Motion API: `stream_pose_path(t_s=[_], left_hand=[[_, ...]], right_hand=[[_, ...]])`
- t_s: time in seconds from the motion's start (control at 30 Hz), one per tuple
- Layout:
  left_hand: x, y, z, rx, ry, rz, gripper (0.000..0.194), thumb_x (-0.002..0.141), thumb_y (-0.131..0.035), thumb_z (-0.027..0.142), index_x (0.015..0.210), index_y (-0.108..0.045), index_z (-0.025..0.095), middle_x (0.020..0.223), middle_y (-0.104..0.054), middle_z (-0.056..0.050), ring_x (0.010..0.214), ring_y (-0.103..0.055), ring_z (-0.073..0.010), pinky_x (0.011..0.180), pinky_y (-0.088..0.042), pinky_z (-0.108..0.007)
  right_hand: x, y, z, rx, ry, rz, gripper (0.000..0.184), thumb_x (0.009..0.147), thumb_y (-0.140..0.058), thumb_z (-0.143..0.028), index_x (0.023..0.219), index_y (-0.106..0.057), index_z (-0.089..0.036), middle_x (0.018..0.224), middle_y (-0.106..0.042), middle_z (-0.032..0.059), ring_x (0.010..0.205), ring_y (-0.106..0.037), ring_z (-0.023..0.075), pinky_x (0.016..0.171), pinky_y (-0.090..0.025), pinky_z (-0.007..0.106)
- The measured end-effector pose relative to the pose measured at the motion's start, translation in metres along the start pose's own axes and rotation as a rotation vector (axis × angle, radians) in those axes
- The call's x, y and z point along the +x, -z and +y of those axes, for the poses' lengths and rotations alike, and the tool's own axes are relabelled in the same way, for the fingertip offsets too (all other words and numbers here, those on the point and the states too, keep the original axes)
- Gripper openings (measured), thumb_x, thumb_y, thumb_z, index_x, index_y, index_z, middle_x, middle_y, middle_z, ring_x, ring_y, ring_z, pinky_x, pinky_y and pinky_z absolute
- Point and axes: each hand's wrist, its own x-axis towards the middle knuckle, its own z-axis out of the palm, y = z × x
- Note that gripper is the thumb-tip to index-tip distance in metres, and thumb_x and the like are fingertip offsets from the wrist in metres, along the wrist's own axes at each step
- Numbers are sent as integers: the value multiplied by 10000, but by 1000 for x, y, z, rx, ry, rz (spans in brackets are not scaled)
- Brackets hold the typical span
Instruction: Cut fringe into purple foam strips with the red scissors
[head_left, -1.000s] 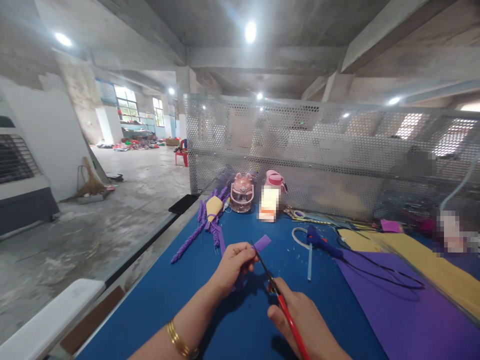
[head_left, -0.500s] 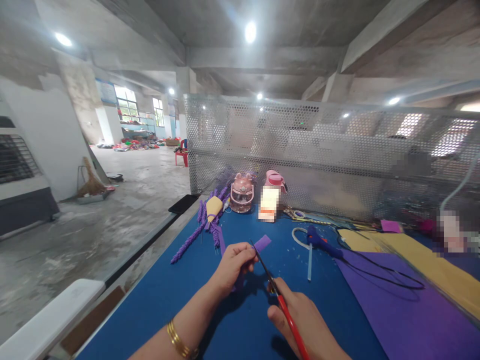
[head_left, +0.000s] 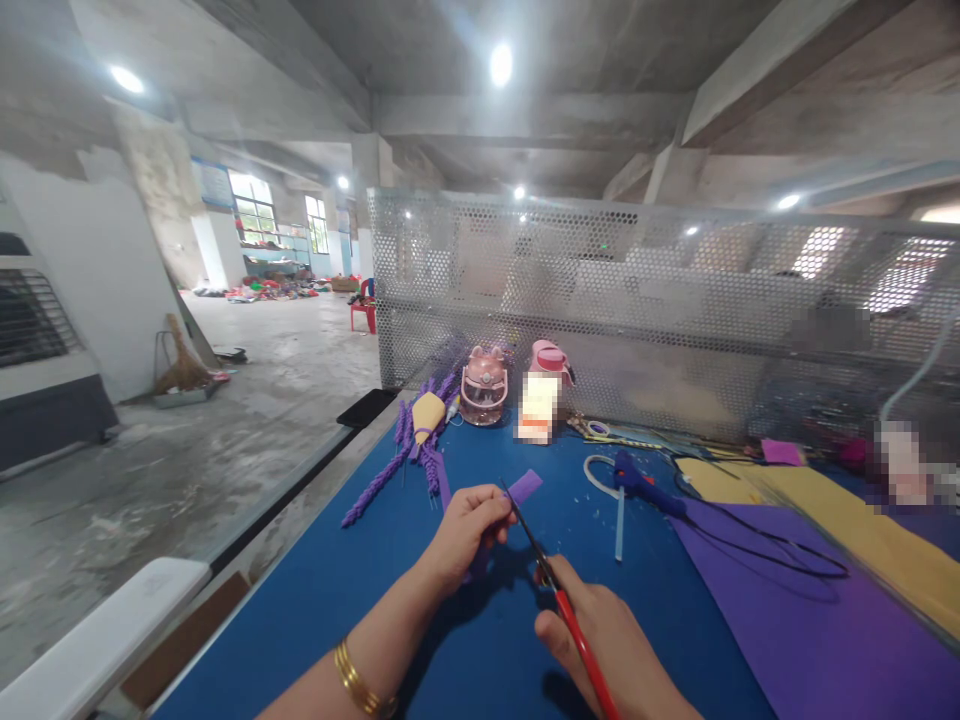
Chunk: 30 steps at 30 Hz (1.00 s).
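My left hand (head_left: 469, 532) pinches a narrow purple foam strip (head_left: 523, 486) and holds it just above the blue table (head_left: 360, 600). A gold bangle sits on that wrist. My right hand (head_left: 611, 640) grips red-handled scissors (head_left: 559, 590). Their dark blades point up and left and meet the strip right beside my left fingertips. The strip's free end sticks out to the right of the blades.
Purple foam lavender stems (head_left: 409, 450) lie at the far left of the table. A pink helmet-shaped item (head_left: 484, 385) and a pink bottle (head_left: 546, 390) stand by the perforated metal screen (head_left: 675, 300). A blue glue gun (head_left: 637, 485), purple sheet (head_left: 810, 610) and yellow sheet (head_left: 840, 510) lie right.
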Motion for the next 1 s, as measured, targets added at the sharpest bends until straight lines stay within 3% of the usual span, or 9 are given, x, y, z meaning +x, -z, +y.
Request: stream_pose_path(t_s=[1.0], left_hand=[[0, 0, 0, -2, -1, -12, 264, 731, -549, 358, 600, -563, 129, 443, -474, 20, 392, -330, -51, 427, -193, -195]], right_hand=[[2, 4, -3, -3, -20, -58, 712, 833, -99, -689, 1051, -479, -128, 522, -523, 1, 423, -482, 176, 427, -252, 226]])
